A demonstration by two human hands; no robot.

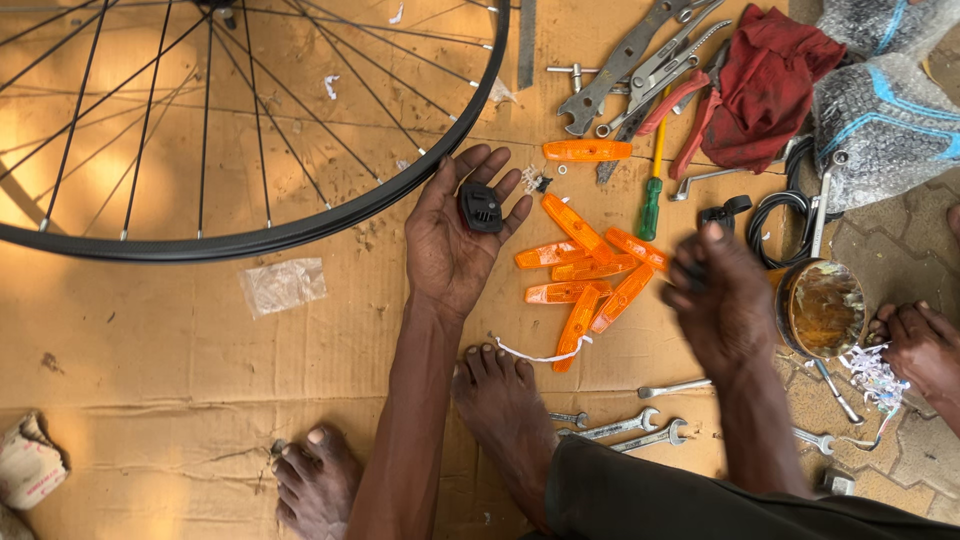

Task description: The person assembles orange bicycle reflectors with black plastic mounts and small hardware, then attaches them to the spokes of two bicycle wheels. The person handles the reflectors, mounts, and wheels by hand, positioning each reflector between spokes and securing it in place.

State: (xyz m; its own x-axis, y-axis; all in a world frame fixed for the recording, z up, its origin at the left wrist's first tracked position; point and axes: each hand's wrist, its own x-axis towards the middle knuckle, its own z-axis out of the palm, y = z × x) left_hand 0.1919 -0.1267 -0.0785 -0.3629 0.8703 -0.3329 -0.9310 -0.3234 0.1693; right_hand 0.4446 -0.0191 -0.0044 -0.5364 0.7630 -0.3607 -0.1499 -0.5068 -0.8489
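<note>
My left hand (455, 235) lies palm up over the cardboard, fingers spread, with a small black plastic bracket (480, 208) resting on the palm. My right hand (718, 300) is blurred, hovering at the right of a pile of several orange reflector strips (585, 275) and beside a round tin (820, 308); whether it holds anything is unclear. A black spoked bicycle wheel (300, 228) lies at the upper left, its rim just above my left fingertips.
Spanners and pliers (630, 70), a green-handled screwdriver (652, 195), a red cloth (765, 85) and bubble-wrapped parts (885, 120) sit at the top right. Small spanners (630, 428) lie near my bare feet (500, 405). Another person's hand (920, 345) is at the right edge. A clear bag (283, 285) lies on the cardboard sheet (150, 340).
</note>
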